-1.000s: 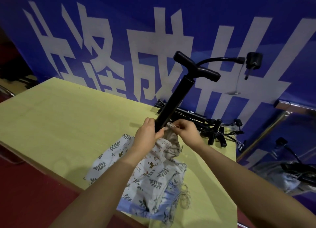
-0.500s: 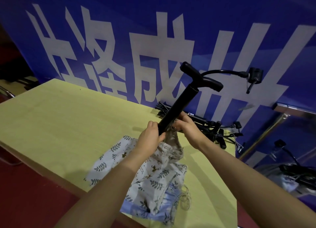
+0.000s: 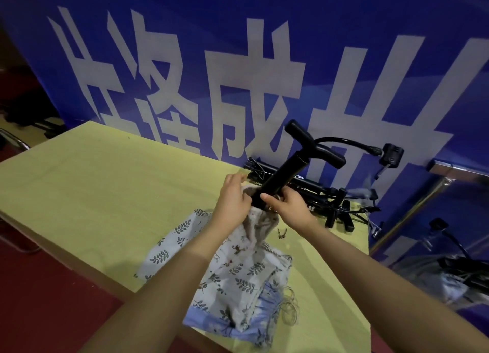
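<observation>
Black hand pump (image 3: 284,172) tilted, lower end in the leaf-print cloth bag (image 3: 238,262) on the yellow table (image 3: 105,183) — left hand (image 3: 232,196) gripping the bag's mouth, right hand (image 3: 288,207) curled round barrel and cloth.

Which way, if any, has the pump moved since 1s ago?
Yes, down: pump handle sits lower against the banner lettering, barrel deeper in the bag.

This is looking like an event hall — a huge blue banner (image 3: 264,35) with white characters is hanging behind a yellow surface (image 3: 105,194), red floor (image 3: 53,299) running below.
</observation>
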A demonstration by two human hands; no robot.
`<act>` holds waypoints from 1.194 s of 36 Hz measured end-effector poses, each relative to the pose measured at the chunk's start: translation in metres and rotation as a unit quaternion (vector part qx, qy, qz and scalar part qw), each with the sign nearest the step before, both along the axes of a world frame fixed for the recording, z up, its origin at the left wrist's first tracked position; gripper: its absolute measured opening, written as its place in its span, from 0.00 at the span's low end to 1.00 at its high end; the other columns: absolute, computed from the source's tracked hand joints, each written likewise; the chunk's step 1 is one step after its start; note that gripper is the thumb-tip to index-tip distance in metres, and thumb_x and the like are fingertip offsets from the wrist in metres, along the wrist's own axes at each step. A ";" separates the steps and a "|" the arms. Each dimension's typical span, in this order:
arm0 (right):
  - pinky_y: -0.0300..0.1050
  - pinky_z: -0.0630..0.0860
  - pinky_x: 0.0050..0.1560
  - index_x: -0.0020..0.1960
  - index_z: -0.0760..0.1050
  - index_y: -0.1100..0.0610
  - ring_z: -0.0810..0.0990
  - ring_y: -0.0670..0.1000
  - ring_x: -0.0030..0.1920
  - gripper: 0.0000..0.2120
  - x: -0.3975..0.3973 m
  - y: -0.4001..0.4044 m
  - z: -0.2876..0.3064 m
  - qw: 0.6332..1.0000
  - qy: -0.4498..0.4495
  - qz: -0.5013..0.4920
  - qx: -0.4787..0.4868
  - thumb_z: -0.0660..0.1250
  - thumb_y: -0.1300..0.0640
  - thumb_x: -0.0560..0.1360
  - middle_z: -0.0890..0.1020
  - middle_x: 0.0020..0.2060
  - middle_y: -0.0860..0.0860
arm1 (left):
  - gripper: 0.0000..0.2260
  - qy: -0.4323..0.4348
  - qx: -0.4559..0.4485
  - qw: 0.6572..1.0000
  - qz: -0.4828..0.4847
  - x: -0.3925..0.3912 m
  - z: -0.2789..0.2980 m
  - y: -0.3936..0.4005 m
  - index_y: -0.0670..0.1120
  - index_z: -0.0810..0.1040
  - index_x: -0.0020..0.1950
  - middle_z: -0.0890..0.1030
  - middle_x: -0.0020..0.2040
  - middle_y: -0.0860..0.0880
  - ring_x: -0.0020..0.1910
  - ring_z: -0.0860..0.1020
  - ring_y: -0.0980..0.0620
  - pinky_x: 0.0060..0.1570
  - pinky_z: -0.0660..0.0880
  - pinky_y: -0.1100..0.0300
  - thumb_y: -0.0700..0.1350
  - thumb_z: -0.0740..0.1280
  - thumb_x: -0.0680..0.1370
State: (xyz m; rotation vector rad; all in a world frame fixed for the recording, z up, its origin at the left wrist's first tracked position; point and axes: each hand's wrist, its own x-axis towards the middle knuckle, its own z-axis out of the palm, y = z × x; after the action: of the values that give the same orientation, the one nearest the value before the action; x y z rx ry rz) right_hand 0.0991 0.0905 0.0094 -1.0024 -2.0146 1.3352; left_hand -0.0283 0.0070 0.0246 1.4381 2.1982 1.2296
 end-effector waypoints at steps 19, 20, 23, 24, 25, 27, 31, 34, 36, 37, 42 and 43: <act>0.55 0.77 0.53 0.58 0.77 0.49 0.79 0.52 0.52 0.24 -0.034 -0.018 -0.017 0.980 -0.162 0.057 0.102 0.68 0.37 0.67 0.80 0.53 0.50 | 0.40 0.155 0.036 0.986 0.044 -0.013 0.005 -0.021 0.60 0.48 0.70 0.42 0.75 0.50 0.35 0.75 0.47 0.32 0.76 0.56 0.28 0.64 0.72; 0.55 0.77 0.53 0.58 0.77 0.50 0.78 0.52 0.52 0.24 -0.037 -0.020 -0.017 0.977 -0.173 0.062 0.110 0.68 0.37 0.67 0.79 0.54 0.51 | 0.38 0.148 0.044 0.987 0.046 -0.014 0.005 -0.023 0.59 0.48 0.69 0.43 0.76 0.48 0.34 0.75 0.47 0.28 0.73 0.57 0.28 0.64 0.72; 0.53 0.76 0.55 0.56 0.78 0.52 0.75 0.54 0.57 0.22 -0.046 -0.025 -0.018 0.969 -0.200 0.060 0.133 0.70 0.40 0.69 0.75 0.56 0.52 | 0.32 0.142 0.073 0.986 0.051 -0.018 0.003 -0.028 0.54 0.50 0.67 0.51 0.77 0.43 0.29 0.70 0.49 0.25 0.58 0.69 0.29 0.62 0.74; 0.52 0.76 0.55 0.56 0.78 0.52 0.75 0.54 0.57 0.21 -0.048 -0.027 -0.018 0.966 -0.209 0.060 0.141 0.70 0.40 0.70 0.74 0.55 0.52 | 0.31 0.136 0.086 0.985 0.054 -0.019 0.001 -0.030 0.53 0.51 0.66 0.52 0.77 0.42 0.30 0.70 0.50 0.26 0.57 0.71 0.29 0.62 0.74; 0.51 0.76 0.54 0.56 0.78 0.53 0.75 0.54 0.56 0.21 -0.050 -0.028 -0.019 0.963 -0.217 0.062 0.149 0.69 0.41 0.70 0.73 0.54 0.52 | 0.31 0.123 0.100 0.986 0.058 -0.019 -0.001 -0.032 0.53 0.51 0.67 0.52 0.77 0.42 0.31 0.71 0.51 0.27 0.60 0.70 0.29 0.62 0.75; 0.49 0.75 0.52 0.56 0.77 0.54 0.74 0.54 0.56 0.20 -0.054 -0.030 -0.018 0.958 -0.230 0.065 0.157 0.69 0.41 0.71 0.72 0.52 0.52 | 0.31 0.085 0.126 0.985 0.076 -0.021 -0.003 -0.035 0.56 0.50 0.67 0.51 0.77 0.44 0.34 0.73 0.52 0.32 0.68 0.66 0.30 0.62 0.76; 0.49 0.74 0.49 0.57 0.77 0.55 0.74 0.54 0.56 0.21 -0.063 -0.030 -0.018 0.950 -0.248 0.071 0.173 0.68 0.42 0.72 0.69 0.48 0.50 | 0.38 0.082 0.134 0.984 0.080 -0.027 -0.003 -0.042 0.61 0.46 0.72 0.46 0.77 0.47 0.33 0.74 0.52 0.34 0.71 0.65 0.30 0.61 0.76; 0.49 0.75 0.50 0.59 0.77 0.55 0.74 0.54 0.55 0.22 -0.069 -0.030 -0.018 0.948 -0.253 0.079 0.174 0.68 0.42 0.72 0.70 0.47 0.51 | 0.48 0.130 0.086 0.986 0.059 -0.032 -0.001 -0.043 0.68 0.39 0.72 0.38 0.77 0.50 0.31 0.74 0.51 0.28 0.72 0.62 0.27 0.62 0.73; 0.49 0.75 0.51 0.60 0.76 0.55 0.74 0.55 0.55 0.22 -0.074 -0.031 -0.019 0.949 -0.253 0.086 0.167 0.69 0.43 0.72 0.71 0.48 0.52 | 0.51 0.152 0.050 0.985 0.070 -0.034 0.002 -0.044 0.71 0.39 0.71 0.35 0.76 0.51 0.29 0.72 0.51 0.29 0.74 0.61 0.25 0.62 0.71; 0.48 0.74 0.51 0.59 0.76 0.56 0.73 0.55 0.55 0.22 -0.074 -0.030 -0.020 0.951 -0.248 0.091 0.158 0.69 0.44 0.72 0.71 0.47 0.52 | 0.51 0.153 0.041 0.984 0.076 -0.035 0.004 -0.044 0.71 0.40 0.71 0.34 0.76 0.52 0.29 0.71 0.52 0.29 0.74 0.60 0.25 0.62 0.71; 0.42 0.70 0.53 0.59 0.76 0.61 0.74 0.53 0.55 0.15 -0.066 -0.023 -0.025 0.967 -0.202 0.105 0.117 0.68 0.54 0.75 0.74 0.54 0.54 | 0.43 0.138 0.036 0.984 0.105 -0.040 0.012 -0.040 0.62 0.53 0.70 0.35 0.76 0.52 0.31 0.73 0.49 0.29 0.73 0.60 0.25 0.64 0.70; 0.40 0.69 0.57 0.62 0.74 0.60 0.74 0.51 0.57 0.15 -0.063 -0.022 -0.024 0.973 -0.181 0.093 0.108 0.67 0.58 0.76 0.73 0.58 0.54 | 0.41 0.136 0.035 0.984 0.108 -0.042 0.014 -0.040 0.61 0.54 0.70 0.36 0.76 0.53 0.31 0.74 0.49 0.29 0.74 0.59 0.25 0.64 0.70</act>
State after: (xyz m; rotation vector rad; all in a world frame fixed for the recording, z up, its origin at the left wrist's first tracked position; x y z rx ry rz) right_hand 0.0364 0.0689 -0.0150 -1.0326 -2.5193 1.0455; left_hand -0.0698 -0.0325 0.0387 1.5035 2.5758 1.2535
